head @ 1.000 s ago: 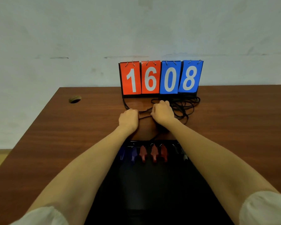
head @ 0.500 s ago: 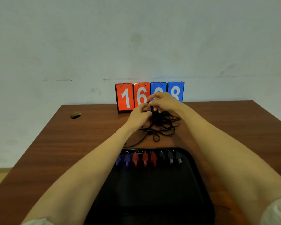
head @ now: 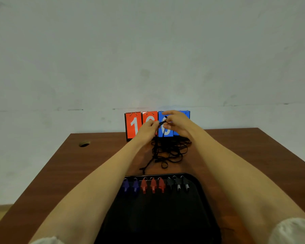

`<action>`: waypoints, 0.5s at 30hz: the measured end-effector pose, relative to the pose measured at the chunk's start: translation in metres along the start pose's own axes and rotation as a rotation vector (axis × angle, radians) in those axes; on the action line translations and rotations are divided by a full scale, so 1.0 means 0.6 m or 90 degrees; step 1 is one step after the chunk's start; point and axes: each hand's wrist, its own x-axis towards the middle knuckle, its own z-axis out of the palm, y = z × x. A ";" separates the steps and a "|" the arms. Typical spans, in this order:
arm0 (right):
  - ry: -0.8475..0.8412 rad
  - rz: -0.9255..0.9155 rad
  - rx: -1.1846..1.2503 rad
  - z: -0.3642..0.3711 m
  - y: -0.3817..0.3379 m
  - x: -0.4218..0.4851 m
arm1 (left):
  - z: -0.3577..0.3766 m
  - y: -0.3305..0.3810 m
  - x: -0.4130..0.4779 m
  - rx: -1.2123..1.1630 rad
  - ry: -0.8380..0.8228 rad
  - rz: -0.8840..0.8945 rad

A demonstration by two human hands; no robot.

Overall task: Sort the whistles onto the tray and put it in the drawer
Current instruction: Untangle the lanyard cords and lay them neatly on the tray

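At the 12 o'clock end of the bench, in front of the flip scoreboard, you hold both hands up off the wood. Your left hand has its fingers curled, pinching a black cord. Your right hand pinches the same cord between thumb and forefinger, its other fingers fanned loose. The short stretch between your hands runs roughly 8 to 2 o'clock, and strands hang from there into the tangle of cords lying on the bench between scoreboard and tray.

The black tray sits at 6 o'clock, between your forearms. Along its 12 o'clock rim lie, side by side, two blue whistles at 9, three red whistles in the middle and three black whistles at 3. Each has its long axis running 12 to 6, ring at 12, mouthpiece pointing at 6, toward you.
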 end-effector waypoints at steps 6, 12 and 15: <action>-0.067 -0.044 -0.275 -0.011 0.025 0.009 | -0.040 0.019 0.017 0.143 0.056 0.141; -0.011 -0.144 -0.335 0.002 0.056 0.019 | -0.051 0.018 0.026 0.135 0.085 0.147; -0.059 -0.183 -0.251 0.019 0.056 0.025 | -0.046 0.000 0.027 0.167 0.037 0.151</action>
